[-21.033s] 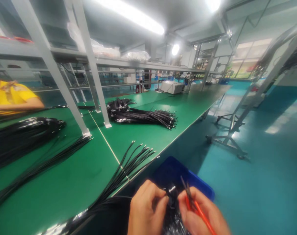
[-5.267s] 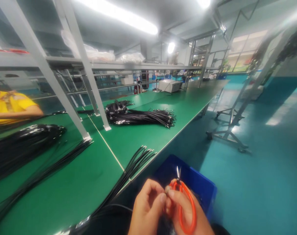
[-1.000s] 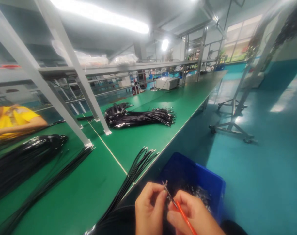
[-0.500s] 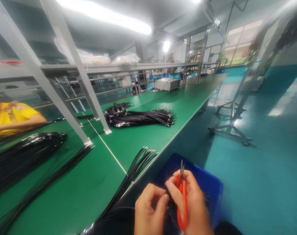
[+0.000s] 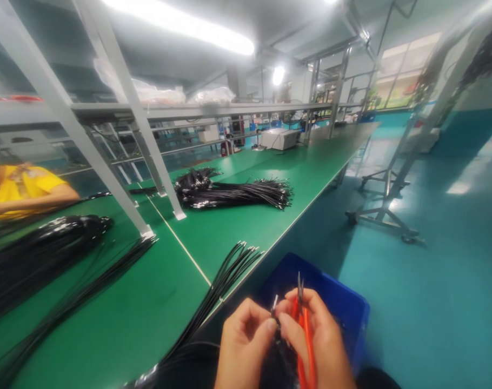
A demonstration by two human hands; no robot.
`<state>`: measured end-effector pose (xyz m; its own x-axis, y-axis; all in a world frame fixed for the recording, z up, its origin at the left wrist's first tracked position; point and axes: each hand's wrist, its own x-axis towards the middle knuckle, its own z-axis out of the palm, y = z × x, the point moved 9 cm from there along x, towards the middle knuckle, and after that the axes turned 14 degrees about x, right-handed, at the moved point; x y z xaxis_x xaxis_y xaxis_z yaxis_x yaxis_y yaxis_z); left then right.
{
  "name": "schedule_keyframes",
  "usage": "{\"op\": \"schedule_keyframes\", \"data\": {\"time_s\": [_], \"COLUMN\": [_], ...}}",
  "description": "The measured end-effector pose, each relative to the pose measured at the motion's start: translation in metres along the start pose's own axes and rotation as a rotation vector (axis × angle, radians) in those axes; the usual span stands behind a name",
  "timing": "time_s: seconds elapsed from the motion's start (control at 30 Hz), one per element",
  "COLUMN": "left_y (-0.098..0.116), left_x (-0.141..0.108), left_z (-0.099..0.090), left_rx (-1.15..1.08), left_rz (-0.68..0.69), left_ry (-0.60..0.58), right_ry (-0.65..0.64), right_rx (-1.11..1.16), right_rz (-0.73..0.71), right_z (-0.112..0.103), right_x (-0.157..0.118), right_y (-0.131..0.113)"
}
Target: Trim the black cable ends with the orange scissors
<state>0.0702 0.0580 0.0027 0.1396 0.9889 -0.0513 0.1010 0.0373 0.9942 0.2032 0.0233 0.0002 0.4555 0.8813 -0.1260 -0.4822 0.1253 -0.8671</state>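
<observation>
Between the thumb and forefinger of my left hand [image 5: 246, 343] is the end of a black cable [image 5: 275, 319], with a pale tip pointing up. My right hand [image 5: 317, 335] is wrapped round orange-handled scissors [image 5: 306, 340], blades up and slightly apart. The right thumb and fingertips are close beside the cable end; whether they touch it I cannot tell. Both hands are over a blue bin [image 5: 347, 302] below the bench edge. Left of them, a bunch of black cables [image 5: 217, 286] lies across the edge of the green bench [image 5: 168, 292], pale tips outward.
A thick bundle of black cables [image 5: 241, 194] lies farther along the bench. More cables [image 5: 47, 265] spread at left, near a person in a yellow shirt [image 5: 35, 186]. White shelf posts [image 5: 157, 156] rise from the bench. A wheeled metal stand [image 5: 384, 210] is on the floor at right.
The pale tip of the cable now shows above my left fingertips. The scissors have shifted slightly in my right hand, with the handles a little farther apart.
</observation>
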Motion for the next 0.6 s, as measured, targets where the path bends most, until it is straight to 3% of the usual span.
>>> {"op": "schedule_keyframes", "data": {"time_s": [0.1, 0.23, 0.33, 0.43, 0.53, 0.6], "left_y": [0.000, 0.011, 0.014, 0.007, 0.005, 0.006], "left_x": [-0.003, -0.011, -0.009, -0.003, -0.001, 0.000], "left_z": [0.002, -0.001, -0.001, -0.002, -0.008, -0.008], "left_rx": [0.177, 0.433, 0.405, 0.200, 0.022, -0.069], "left_rz": [0.065, 0.194, 0.186, 0.075, 0.000, -0.022], "left_ry": [0.018, 0.159, 0.126, 0.004, -0.020, -0.039], "right_ry": [-0.052, -0.032, -0.049, -0.171, -0.411, -0.563], "right_rx": [-0.114, -0.359, -0.424, -0.249, -0.020, 0.117], "right_rz": [-0.108, -0.299, -0.311, -0.088, 0.352, 0.553], "right_z": [0.003, 0.002, 0.004, 0.005, 0.009, 0.010], "right_x": [0.005, 0.003, 0.000, 0.003, -0.002, -0.013], "right_y": [-0.007, -0.017, -0.022, -0.017, 0.006, 0.014]}}
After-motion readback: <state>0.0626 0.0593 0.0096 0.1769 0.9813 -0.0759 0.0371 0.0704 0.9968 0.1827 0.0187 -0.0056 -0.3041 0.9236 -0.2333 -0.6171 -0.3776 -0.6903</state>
